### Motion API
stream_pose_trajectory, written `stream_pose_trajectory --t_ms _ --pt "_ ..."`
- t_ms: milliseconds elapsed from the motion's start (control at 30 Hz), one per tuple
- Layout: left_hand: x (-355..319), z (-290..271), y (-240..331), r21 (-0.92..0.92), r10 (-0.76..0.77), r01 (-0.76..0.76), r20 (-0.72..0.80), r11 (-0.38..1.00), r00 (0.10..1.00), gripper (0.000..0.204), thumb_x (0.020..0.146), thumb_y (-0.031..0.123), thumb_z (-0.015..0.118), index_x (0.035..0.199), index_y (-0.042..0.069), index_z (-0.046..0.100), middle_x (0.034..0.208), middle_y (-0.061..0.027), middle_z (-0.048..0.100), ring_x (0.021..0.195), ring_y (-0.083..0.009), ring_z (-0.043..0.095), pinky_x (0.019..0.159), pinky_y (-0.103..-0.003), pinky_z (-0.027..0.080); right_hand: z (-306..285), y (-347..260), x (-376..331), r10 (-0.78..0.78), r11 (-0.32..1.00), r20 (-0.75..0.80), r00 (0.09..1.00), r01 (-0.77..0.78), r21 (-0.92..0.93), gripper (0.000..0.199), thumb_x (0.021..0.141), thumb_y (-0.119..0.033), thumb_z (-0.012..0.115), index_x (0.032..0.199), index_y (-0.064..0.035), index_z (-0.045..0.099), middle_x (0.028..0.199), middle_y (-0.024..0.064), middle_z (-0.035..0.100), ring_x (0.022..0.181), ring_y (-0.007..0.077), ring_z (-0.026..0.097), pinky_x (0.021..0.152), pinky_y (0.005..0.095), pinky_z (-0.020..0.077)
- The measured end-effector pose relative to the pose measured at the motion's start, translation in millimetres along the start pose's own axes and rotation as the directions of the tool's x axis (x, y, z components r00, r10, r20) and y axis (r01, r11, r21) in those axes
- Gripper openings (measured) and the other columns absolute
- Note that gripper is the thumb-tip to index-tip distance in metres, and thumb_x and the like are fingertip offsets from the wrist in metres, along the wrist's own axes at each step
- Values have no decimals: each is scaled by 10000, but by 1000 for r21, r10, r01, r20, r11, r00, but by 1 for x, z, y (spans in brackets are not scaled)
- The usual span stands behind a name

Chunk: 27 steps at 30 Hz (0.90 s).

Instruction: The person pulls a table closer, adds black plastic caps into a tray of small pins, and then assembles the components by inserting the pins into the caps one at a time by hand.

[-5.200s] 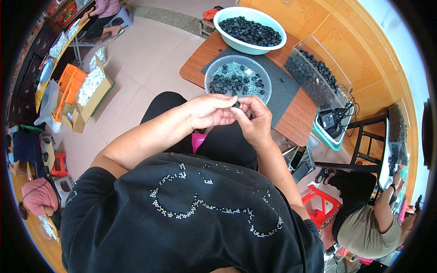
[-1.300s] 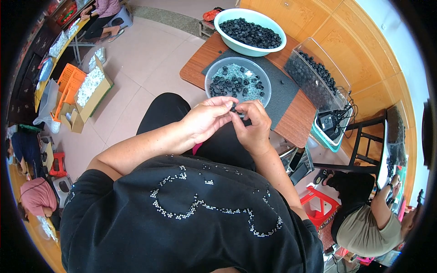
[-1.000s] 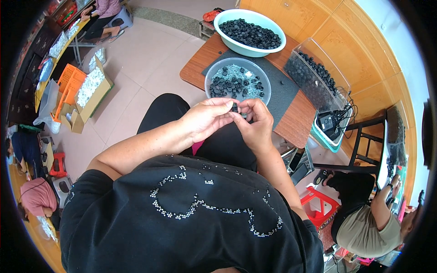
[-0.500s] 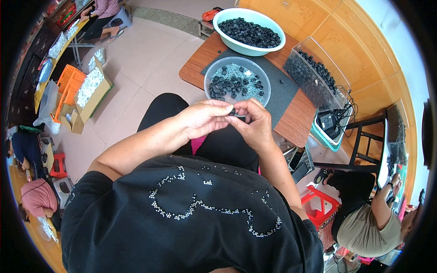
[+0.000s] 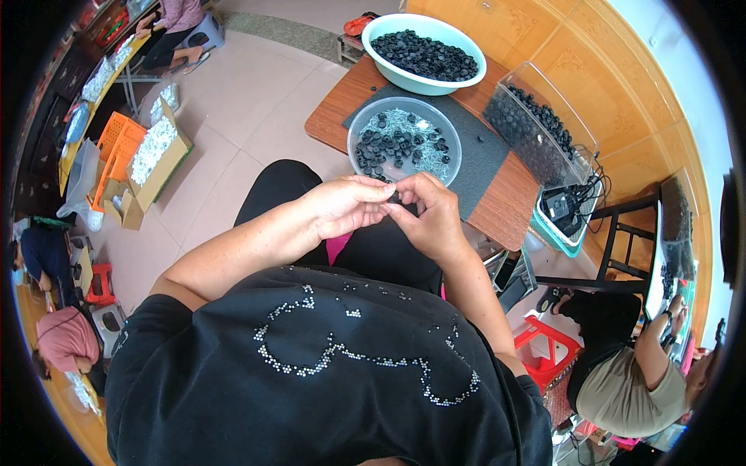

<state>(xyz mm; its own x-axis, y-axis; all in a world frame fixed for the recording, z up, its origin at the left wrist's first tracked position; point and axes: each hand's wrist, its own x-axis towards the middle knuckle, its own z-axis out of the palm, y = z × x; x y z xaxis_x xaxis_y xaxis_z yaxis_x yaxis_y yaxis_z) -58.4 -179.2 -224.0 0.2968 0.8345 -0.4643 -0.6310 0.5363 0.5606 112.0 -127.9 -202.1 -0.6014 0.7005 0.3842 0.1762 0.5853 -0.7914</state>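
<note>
A small black part [image 5: 396, 197] is pinched by left hand [image 5: 346, 206] and right hand [image 5: 427, 217]; an open cardboard box [image 5: 151, 159] is seen on the floor at left.

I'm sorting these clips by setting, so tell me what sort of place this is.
Probably a small hand-assembly workshop: basins of small black parts, a clear basin and a pale green basin, stand on a low wooden table, and other people sit working by cardboard boxes.

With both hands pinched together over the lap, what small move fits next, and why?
Probably keep pressing the small black part between the fingertips: the left hand and right hand meet on it, just short of the clear bowl of similar black parts.
</note>
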Motion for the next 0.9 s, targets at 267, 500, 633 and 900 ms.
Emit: stream_pose_trajectory --t_ms 267,500,633,900 --pt "-1 -5 8 171 -58 58 -2 984 998 192 816 152 661 952 37 590 871 -51 608 776 -120 567 721 -247 474 -5 1 0 -2 999 98 995 -2 40 250 627 -30 754 757 -28 541 669 54 510 612 170 506 565 281 427" --pt "-2 -5 11 202 -66 69 -19 977 998 191 812 122 661 955 16 590 841 -59 614 732 -123 571 682 -231 490 -3 1 0 -1 999 101 995 -3 39 257 615 -40 767 735 -30 540 646 47 504 604 172 502 557 286 419" --pt "-2 -3 13 243 -70 70 -9 968 997 189 814 117 657 959 14 593 839 -58 614 730 -119 569 667 -218 486 -3 3 -1 -22 1000 98 995 20 23 258 614 -43 768 736 -29 541 647 47 506 603 176 503 562 288 421" --pt "3 -9 9 132 -59 51 58 990 997 148 832 122 634 937 20 617 856 -42 616 751 -112 566 697 -238 472 -2 2 0 -16 1000 67 998 16 4 274 602 -41 768 757 -34 541 660 46 512 627 185 511 587 300 430"
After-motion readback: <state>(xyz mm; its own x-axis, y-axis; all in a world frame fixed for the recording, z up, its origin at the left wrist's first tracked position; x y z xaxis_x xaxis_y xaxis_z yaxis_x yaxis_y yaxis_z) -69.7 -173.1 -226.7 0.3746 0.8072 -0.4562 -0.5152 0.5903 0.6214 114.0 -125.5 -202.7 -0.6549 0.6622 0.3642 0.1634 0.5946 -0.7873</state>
